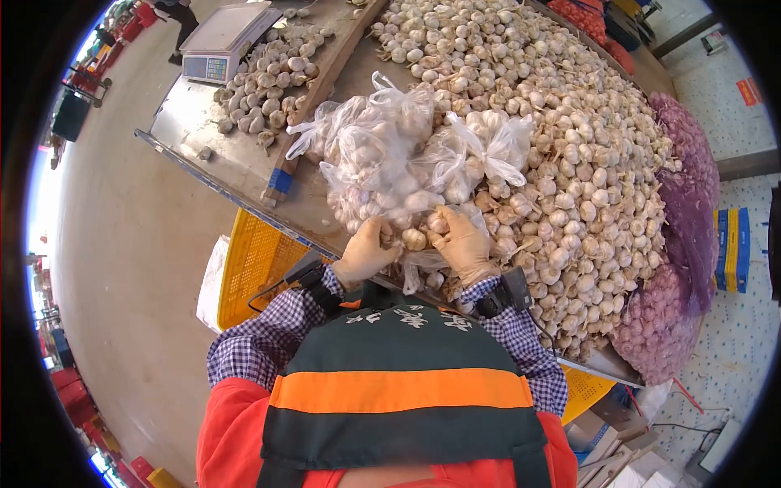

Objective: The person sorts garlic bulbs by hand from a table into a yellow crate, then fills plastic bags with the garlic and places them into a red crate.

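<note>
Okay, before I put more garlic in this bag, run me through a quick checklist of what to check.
1. Left hand on the open plastic bag: ok.
2. Right hand holding a garlic bulb at the bag mouth: ok.
3. Loose garlic pile within reach: ok.
4. Tied bags of garlic clear of the table edge: ok.
5. How full the bag is: cannot tell.
6. Scale free: ok.

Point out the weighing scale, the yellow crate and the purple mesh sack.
weighing scale [221, 39], head view, on its white platform.
yellow crate [254, 262], head view, on its perforated side wall.
purple mesh sack [690, 195], head view, on its bulging middle.
</note>
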The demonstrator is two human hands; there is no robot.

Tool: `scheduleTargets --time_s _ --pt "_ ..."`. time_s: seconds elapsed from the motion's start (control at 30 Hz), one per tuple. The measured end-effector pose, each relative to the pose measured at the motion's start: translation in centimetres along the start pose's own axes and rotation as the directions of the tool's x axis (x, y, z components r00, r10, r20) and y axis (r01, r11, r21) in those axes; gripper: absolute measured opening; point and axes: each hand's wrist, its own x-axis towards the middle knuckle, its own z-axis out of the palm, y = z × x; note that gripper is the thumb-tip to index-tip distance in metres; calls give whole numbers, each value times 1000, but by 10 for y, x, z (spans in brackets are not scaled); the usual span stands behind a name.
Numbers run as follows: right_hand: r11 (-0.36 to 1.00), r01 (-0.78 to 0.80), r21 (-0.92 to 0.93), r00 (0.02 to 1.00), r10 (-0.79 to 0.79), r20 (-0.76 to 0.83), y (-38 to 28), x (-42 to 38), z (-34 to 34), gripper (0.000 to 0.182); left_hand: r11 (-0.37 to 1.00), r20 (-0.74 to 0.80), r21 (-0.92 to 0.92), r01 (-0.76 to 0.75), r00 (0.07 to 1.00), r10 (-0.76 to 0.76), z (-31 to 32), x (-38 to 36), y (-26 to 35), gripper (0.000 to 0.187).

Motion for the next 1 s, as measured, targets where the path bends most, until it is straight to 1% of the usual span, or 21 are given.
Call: scheduleTargets --time_s 0.03,0.07,0.13,0.2,0.27,0.37,0.43,0.5,0.53,0.6,0.63,0.67,0.7,0.73,0.77,0.8,0.87,0.9,0.93,0.97,1.0 --pt "989 41 142 999 -39 -15 5 -3 -2 51 997 -53 -69 39 998 -43 2 -2 -3 43" --pt "990 41 136 999 -40 -14 12 -6 -1 51 996 -54 -75 38 998 -42 8 -2 -8 43" --pt "873 103 476 988 -32 -154 38 -14 8 49 957 -282 -85 -277 928 244 19 -1 -16 56" --pt "912 22 409 997 12 -80 52 -25 13 50 955 -260 -71 -288 929 261 26 4 -5 66" --pt "809 -49 586 985 135 -104 50 -37 15 52 952 -232 -57 -301 931 281 34 10 8 75" --pt "862 10 506 987 74 -145 48 -35 12 54 956 -114 150 -253 956 271 41 17 20 89" --pt "886 17 463 987 60 -151 44 -30 7 54 955 -68 134 -263 959 274 39 23 24 89" --pt "931 -43 362 999 39 20 41 -23 -1 51 944 -33 124 -306 949 312 37 31 20 84" --pt "931 -45 362 999 43 15 45 -20 0 51 942 -28 124 -311 948 317 36 34 13 84" --pt "967 54 247 999 -52 -13 52 -11 7 48 930 -118 -237 -281 958 260 29 38 4 76" --pt "962 70 264 996 -54 -66 55 -11 9 44 813 -24 -564 -148 986 163 25 37 3 64" --pt "962 78 263 996 -63 -65 58 -10 9 44 813 -33 -563 -153 986 163 19 35 0 64" --pt "894 -6 448 999 23 -31 64 -11 11 43 480 62 -877 -7 990 128 4 29 7 62" --pt "787 -91 610 995 95 27 54 -10 6 42 40 152 -988 148 978 141 -6 25 9 62" --pt "614 -198 764 976 198 93 46 -17 -4 39 -273 119 -942 193 957 266 -1 29 -4 71" --pt "387 -254 887 943 301 139 31 -20 -13 39 -277 93 -947 164 964 251 -6 28 -5 71" --pt "351 -195 916 909 416 34 15 -19 -26 36 -534 71 -796 286 920 387 -16 23 -5 71" --pt "430 -169 887 943 333 17 30 -22 -25 30 -628 63 -708 323 915 399 -20 19 -1 70" --pt "505 -132 853 968 250 3 26 -20 -28 27 -632 50 -712 305 920 388 -23 16 3 70" --pt "13 -117 993 915 390 102 20 -18 -28 24 -635 56 -717 287 932 358 -26 14 7 71" --pt "16 -123 992 917 383 107 5 -13 -32 24 -638 63 -720 271 942 330 -27 14 11 71"
